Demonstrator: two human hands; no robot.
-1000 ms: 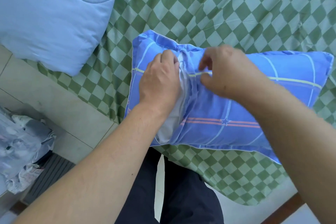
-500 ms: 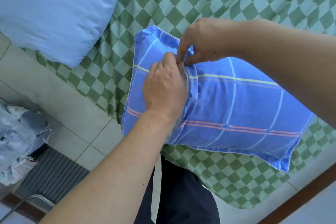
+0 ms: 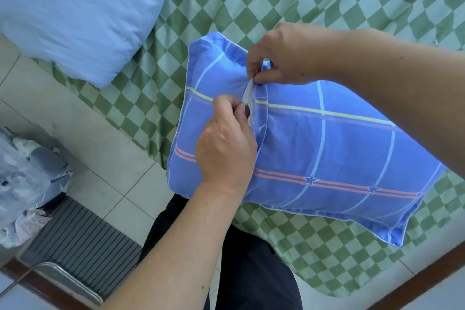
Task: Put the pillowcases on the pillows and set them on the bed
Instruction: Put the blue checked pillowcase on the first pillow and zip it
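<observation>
Left hand [image 3: 226,151]: nearest the camera, its fingertips pinched the edge of the slit in the pillowcase [image 3: 327,148], where white pillow [image 3: 247,94] showed.
Right hand [image 3: 284,55]: it pinched the top end of the same opening.
Pillowcase position: it lay on the green checked sheet [image 3: 327,2], at the bed's near edge.
Risk: uneven pulling could probably have bunched the flap and left white filling exposed.
Farther risk: a shove might have slid it floorward.
Quilt [image 3: 75,7]: pale blue, well apart.
</observation>
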